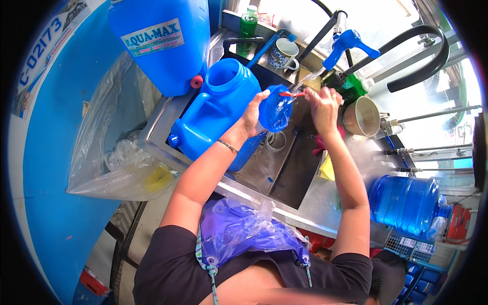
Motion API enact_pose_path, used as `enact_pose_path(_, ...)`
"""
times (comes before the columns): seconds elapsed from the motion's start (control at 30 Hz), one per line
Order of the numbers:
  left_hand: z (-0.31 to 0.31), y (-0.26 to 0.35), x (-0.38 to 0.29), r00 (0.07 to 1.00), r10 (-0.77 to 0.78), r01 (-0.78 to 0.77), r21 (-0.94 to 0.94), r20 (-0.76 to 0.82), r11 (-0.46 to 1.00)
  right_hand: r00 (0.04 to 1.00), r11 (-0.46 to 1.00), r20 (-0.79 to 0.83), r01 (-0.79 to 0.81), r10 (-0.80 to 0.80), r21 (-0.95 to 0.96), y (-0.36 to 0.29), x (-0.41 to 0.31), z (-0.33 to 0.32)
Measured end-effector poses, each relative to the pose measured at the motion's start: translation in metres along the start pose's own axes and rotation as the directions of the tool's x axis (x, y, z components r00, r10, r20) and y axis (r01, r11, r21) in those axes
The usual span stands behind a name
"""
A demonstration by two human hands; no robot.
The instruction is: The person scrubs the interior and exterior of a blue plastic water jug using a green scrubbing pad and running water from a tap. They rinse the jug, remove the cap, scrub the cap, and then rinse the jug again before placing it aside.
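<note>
My left hand (251, 118) grips a round blue plastic screw cap (275, 110), its hollow side turned up and wet. With my right hand (324, 105) I hold a small red-handled brush (292, 94), its head over the cap's rim; its bristles are hard to make out. Water runs from a tap with a blue lever handle (349, 44) down towards the cap. Beside my left hand an uncapped blue plastic jerrycan (221, 110) stands tilted in the stainless steel sink (263, 171), its wide mouth facing up.
A larger blue container (164, 72) with a red spigot stands at the sink's left. Behind are a patterned mug (284, 53) and green bottles (248, 24). At the right are a beige bowl (362, 116), a yellow cloth or sponge (327, 169) and a blue water jug (404, 204).
</note>
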State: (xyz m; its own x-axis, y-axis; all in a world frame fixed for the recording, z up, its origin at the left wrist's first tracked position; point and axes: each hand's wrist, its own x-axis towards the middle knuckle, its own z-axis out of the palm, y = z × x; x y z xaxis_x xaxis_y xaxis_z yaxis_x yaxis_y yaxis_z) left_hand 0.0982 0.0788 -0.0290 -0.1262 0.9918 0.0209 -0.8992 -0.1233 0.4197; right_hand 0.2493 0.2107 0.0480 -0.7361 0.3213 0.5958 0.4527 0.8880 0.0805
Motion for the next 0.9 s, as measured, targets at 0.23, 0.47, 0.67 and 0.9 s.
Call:
enact_pose_path(0.23, -0.005, -0.018, 0.011, 0.960, 0.228, -0.124, 0.479, -0.165, 0.869, 0.812, 0.685, 0.535, -0.527, 0.232, 0.503, -0.016, -0.108, -0.003)
enact_pose_path(0.47, 0.003, -0.034, 0.007, 0.905, 0.416, -0.051, 0.992, 0.093, -0.111, 0.504, 0.518, 0.127, -0.811, 0.854, -0.272, 0.158, -0.208, -0.047)
enact_pose_path(0.67, 0.012, -0.030, -0.007, 0.815, 0.429, -0.176, 0.872, 0.389, -0.458, 0.596, 0.538, -0.052, -0.757, 0.802, -0.370, 0.146, -0.244, -0.052)
enact_pose_path(0.9, 0.023, -0.061, -0.009, 0.803, 0.259, -0.376, 0.794, 0.537, -0.478, 0.770, 0.067, 0.448, -0.531, 0.454, 0.845, -0.004, -0.109, -0.011)
